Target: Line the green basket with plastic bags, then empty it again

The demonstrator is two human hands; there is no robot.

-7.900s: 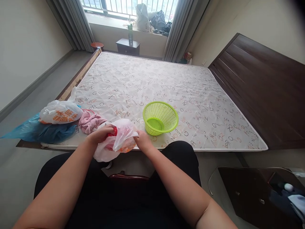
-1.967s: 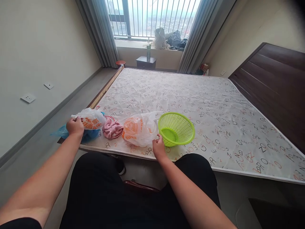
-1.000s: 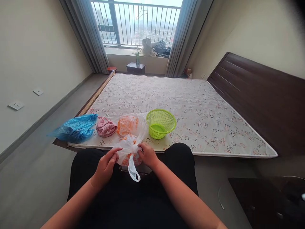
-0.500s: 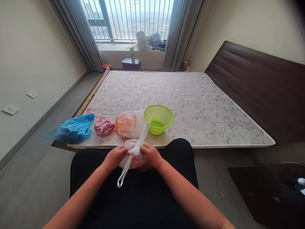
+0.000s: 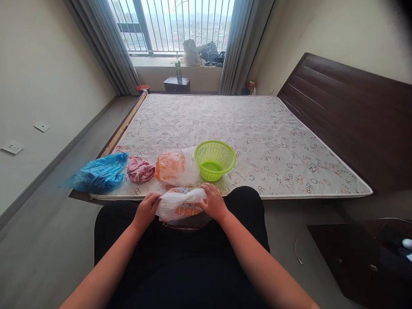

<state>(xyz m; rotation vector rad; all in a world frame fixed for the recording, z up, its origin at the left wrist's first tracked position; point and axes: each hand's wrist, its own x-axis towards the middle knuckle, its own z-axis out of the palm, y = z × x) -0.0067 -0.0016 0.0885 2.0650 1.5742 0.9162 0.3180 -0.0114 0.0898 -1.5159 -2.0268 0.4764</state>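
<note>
Between my knees is a white plastic bag [image 5: 182, 201] with orange printing; its contents are hidden. My left hand [image 5: 146, 211] pinches the bag's left edge, and my right hand [image 5: 213, 201] grips its right side, fingers closed on the plastic. The upper part of the bag is stretched sideways between the two hands. Just beyond, on the mattress, lies a second white plastic bag with orange print [image 5: 175, 166]. A green plastic basket [image 5: 215, 161] stands upright beside it, nothing visible inside. To the left are a crumpled pink cloth [image 5: 140, 170] and a blue plastic bag [image 5: 101, 174].
The letter-patterned mattress [image 5: 273, 141] stretches ahead, with a dark headboard [image 5: 347, 98] at right. By the window stand a small nightstand [image 5: 177, 86] and a red stool [image 5: 143, 87]. A dark glossy surface [image 5: 350, 257] is low at right.
The knotted neck and looped handles of the bag no longer stick up; its top is now spread open sideways. My hands have moved apart, the right one slightly up.
</note>
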